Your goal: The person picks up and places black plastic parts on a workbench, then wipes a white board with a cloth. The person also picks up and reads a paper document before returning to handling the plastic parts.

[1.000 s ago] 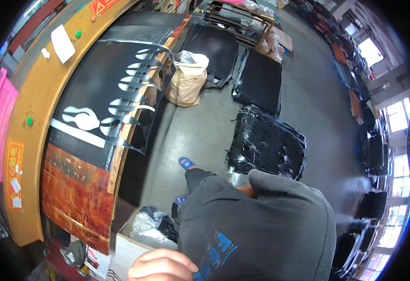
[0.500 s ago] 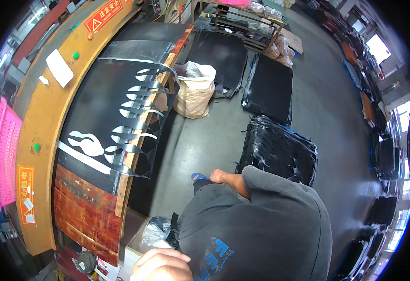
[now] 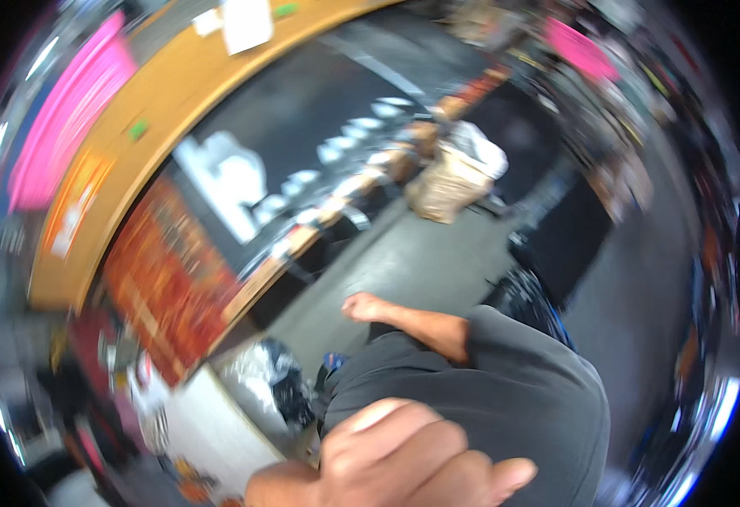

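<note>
A: Hands first. Where?
B: Left hand (image 3: 404, 460) bottom centre, large and close to the camera, in front of the grey shirt (image 3: 514, 414). Right hand (image 3: 364, 307) mid-frame, bare forearm reaching in from the sleeve. Well apart.
A: Holding anything?
B: Left has its fingers curled, back of the hand up; can't tell if something's inside. Right looks bunched, too small and blurred to tell.
A: Nearest thing?
B: For the right, the worktable edge, a wooden strip (image 3: 256, 291) running diagonally, up and left of the hand. No contact visible.
A: What's on the table?
B: Black sheet (image 3: 273, 114), upper-left centre of the frame. Dark, smooth, slight sheen, a paler band across its far part. White pieces (image 3: 239, 173) on it: a broad cluster at the near end, smaller rounded ones in a row along the wooden strip. Outlines smeared by blur.
A: Loose ends?
B: Thin dark strips hang past the edge, fuzzy.
A: Around it?
B: Yellow beam (image 3: 155, 84) curving behind, upper left; pink basket (image 3: 74, 122) beyond that. Mottled rust-red board (image 3: 163, 270) left of centre. Tan sack (image 3: 446, 186) with a white mouth, upper right of centre. Crumpled clear plastic (image 3: 252, 367), lower left of centre.
</note>
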The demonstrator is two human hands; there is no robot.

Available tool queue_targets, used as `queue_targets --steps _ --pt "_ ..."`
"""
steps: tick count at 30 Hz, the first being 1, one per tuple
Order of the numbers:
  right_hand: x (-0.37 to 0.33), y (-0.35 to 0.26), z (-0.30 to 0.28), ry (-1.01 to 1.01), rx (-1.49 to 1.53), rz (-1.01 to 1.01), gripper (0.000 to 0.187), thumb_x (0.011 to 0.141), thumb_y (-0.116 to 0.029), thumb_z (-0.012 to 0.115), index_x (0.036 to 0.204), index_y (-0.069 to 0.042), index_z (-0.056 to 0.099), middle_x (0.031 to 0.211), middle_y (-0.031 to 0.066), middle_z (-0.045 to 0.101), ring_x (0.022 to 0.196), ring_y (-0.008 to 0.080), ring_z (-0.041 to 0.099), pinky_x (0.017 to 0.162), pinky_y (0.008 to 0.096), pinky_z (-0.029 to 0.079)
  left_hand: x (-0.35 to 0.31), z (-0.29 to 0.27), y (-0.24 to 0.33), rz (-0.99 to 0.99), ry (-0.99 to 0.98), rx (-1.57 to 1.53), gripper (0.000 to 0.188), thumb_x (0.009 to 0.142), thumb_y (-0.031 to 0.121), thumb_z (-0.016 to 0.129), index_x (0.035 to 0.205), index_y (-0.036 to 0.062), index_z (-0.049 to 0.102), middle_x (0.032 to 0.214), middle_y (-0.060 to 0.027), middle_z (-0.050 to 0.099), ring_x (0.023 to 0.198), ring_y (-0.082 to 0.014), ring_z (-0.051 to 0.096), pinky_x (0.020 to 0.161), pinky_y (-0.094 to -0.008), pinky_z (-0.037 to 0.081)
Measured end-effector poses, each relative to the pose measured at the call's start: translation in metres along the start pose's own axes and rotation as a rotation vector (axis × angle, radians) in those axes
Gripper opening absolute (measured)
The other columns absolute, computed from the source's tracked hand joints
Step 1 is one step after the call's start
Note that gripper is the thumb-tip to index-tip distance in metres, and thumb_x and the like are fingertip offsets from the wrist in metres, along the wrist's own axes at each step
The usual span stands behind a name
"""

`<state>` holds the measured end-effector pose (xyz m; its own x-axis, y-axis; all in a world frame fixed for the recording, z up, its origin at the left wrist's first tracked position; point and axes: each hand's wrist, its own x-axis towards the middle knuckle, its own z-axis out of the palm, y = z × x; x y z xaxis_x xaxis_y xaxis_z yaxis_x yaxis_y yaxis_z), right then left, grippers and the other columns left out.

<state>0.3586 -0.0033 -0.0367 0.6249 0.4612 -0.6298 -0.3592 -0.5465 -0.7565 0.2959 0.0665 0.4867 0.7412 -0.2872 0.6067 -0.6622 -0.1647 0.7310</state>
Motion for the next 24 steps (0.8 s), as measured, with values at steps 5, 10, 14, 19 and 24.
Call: queue_targets --steps 5,10,14,19,24 --pt "0.005 -0.036 0.024 -0.236 -0.002 0.026 0.023 0.095 -0.025 0.062 0.096 -0.004 0.072 0.077 0.005 0.067 0.071 0.0144 0.062 0.067 0.0328 0.052 -0.024 -0.011 -0.002 0.06 0.362 0.332 0.032 0.065 0.021 0.076 0.06 0.0113 0.046 0.06 -0.0011 0.04 0.051 -0.0188 0.043 0.046 -0.0318 0.034" --pt "0.007 -0.095 0.057 -0.327 -0.011 -0.014 0.019 0.095 -0.015 0.067 0.105 0.001 0.07 0.08 0.0036 0.066 0.067 0.0114 0.06 0.063 0.028 0.051 -0.058 -0.05 0.012 0.082 0.531 0.437 0.018 0.075 0.027 0.068 0.069 0.017 0.055 0.064 0.0016 0.044 0.057 -0.018 0.048 0.048 -0.0345 0.037" --pt "0.026 -0.173 0.083 -0.355 0.008 -0.268 0.021 0.097 -0.015 0.066 0.11 0.001 0.071 0.084 0.0018 0.067 0.072 0.0102 0.059 0.068 0.0275 0.051 -0.096 -0.094 0.015 0.109 0.568 0.518 0.023 0.076 0.035 0.067 0.068 0.0168 0.054 0.062 0.0016 0.046 0.055 -0.0193 0.05 0.048 -0.0373 0.039" --pt "0.069 -0.285 0.12 -0.1 -0.09 -0.716 0.023 0.101 -0.016 0.064 0.115 0.001 0.07 0.095 0.002 0.067 0.082 0.0091 0.059 0.075 0.0247 0.049 -0.141 -0.162 0.026 0.028 0.573 0.537 0.024 0.065 0.031 0.068 0.061 0.0093 0.058 0.061 -0.0091 0.056 0.057 -0.0256 0.06 0.054 -0.0392 0.049" --pt "0.12 -0.323 0.164 0.14 -0.351 -0.932 0.024 0.099 -0.018 0.063 0.115 -0.001 0.07 0.101 0.0132 0.07 0.09 0.0245 0.065 0.086 0.0365 0.052 -0.272 -0.244 -0.062 -0.313 0.654 0.67 0.023 0.08 0.028 0.069 0.068 0.0085 0.067 0.069 -0.0144 0.067 0.064 -0.0331 0.068 0.06 -0.0455 0.054"
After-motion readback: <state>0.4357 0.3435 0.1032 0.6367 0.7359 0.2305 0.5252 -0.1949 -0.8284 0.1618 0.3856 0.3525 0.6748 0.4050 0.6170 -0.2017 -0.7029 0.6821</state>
